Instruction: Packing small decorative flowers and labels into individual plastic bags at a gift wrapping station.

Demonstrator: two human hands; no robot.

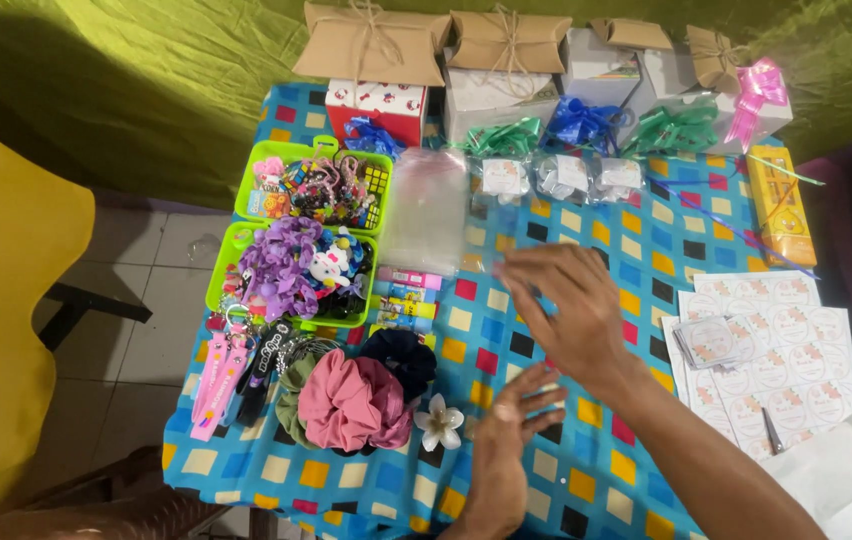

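Note:
My right hand (568, 312) reaches in from the lower right and hovers palm down over the checkered tablecloth (586, 470), fingers spread, nothing clearly in it. My left hand (504, 450) comes up from the bottom edge with its fingers stretched toward the right wrist, also holding nothing I can make out. A white flower clip (441, 422) lies just left of the left hand. A pink scrunchie (351, 400) and a dark one (401, 355) sit beside it. A pile of clear plastic bags (426, 205) lies beyond the right hand's fingertips.
Two green baskets (246, 190) (218, 280) of small trinkets stand at the left, with keychains (226, 375) below them. Small tubes (406, 295) lie mid-table. Sticker sheets (796, 370), small cards (716, 340) and tweezers (774, 430) are at right. Gift boxes (376, 45), ribbon bows (581, 122) and a yellow box (781, 205) line the back.

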